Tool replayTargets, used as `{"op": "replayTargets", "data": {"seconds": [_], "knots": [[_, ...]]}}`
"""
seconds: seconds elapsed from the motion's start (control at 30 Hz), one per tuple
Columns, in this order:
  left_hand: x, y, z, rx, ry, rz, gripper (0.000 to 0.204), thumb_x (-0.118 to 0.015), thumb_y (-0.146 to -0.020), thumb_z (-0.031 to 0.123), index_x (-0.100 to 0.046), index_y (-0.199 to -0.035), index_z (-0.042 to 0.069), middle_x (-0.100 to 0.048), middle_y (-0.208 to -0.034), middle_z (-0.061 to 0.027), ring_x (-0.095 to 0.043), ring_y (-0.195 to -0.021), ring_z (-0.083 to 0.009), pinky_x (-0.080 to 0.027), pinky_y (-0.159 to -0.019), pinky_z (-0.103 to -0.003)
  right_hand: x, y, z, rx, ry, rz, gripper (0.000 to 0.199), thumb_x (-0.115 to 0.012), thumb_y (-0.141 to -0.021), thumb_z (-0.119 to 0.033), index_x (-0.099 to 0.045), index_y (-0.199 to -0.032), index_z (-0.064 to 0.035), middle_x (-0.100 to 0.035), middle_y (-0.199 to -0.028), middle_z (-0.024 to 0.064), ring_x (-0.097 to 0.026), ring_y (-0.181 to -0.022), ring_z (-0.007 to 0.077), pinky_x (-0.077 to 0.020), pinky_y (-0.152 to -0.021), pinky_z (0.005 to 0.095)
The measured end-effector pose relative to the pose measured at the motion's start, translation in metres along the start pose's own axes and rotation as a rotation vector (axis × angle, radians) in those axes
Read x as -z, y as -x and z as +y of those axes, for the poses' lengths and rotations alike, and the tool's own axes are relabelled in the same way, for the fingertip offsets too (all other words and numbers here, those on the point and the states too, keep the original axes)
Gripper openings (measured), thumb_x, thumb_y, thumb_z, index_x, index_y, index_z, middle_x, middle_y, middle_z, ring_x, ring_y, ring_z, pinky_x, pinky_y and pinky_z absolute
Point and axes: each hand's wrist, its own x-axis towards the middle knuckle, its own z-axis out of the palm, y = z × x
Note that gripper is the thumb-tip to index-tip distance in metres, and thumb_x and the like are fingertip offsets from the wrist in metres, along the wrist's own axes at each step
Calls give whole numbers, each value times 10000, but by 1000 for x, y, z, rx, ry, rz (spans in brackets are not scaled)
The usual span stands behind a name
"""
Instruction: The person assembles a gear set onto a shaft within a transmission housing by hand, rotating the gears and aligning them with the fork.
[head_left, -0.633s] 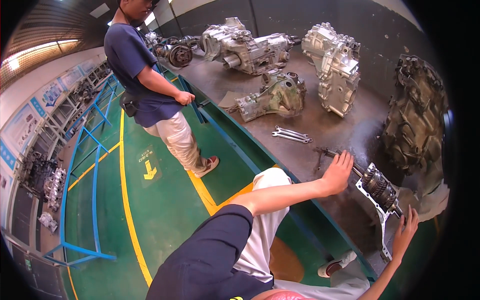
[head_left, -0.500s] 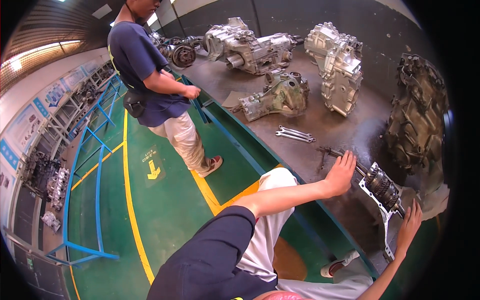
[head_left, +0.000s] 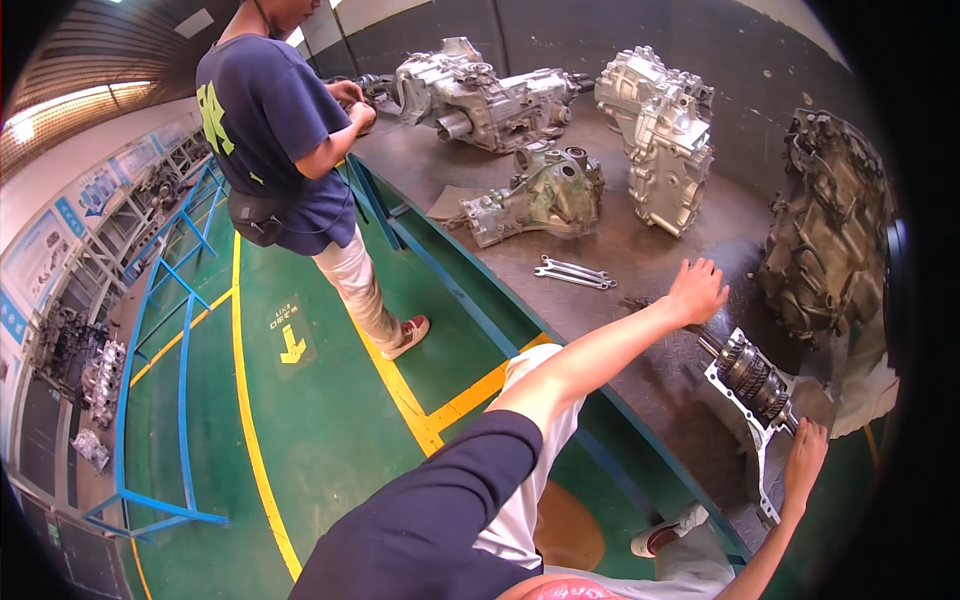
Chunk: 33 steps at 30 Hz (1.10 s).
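Steel gear shaft (head_left: 748,372) lying lengthwise between open left hand (head_left: 695,290) and right hand (head_left: 806,450) gripping its plate (head_left: 752,440).

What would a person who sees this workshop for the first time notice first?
Most striking are the big grey metal gearbox housings standing along the far side of the dark workbench. Near its front edge lies a gear shaft assembly; the left hand is spread open just above it and the right hand touches its plate. On the left, another person in a dark blue shirt stands on the green floor.
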Motion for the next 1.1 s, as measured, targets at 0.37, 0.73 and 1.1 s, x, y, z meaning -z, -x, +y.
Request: {"op": "replayTargets", "data": {"seconds": [0.37, 0.73, 1.1], "knots": [[-15, 7, 5, 227, 102, -285, 504, -345, -1008, 393, -637, -1189, 24, -449, -1434, -235, -272, -1437, -378, -254, -1100, -626, 4, 20, 2, -3, 25, 45, 380, -436, -1048, -254, -560, -1248, 44, -564, -1288, 220, -503, -1203, 391, -370, -1043, 426], [-7, 47, 9, 68, -19, -202, 395, -391, -990, 292, -669, -1093, 30, -633, -1220, -160, -457, -1325, -383, -305, -1063, -621, 10, 37, 4, 62, -78, 16, 381, -433, -1043, -187, -527, -1359, 4, -544, -1385, 182, -483, -1295, 347, -332, -1103, 389], [6, 83, 22, -27, 46, -13, 363, -457, -977, 268, -551, -1203, 1, -550, -1320, -194, -408, -1351, -393, -290, -1095, -624, 37, 44, -1, 64, -398, 104, 225, -496, -987, -67, -624, -1098, 82, -667, -1178, 175, -622, -1121, 300, -430, -1004, 341]]}}
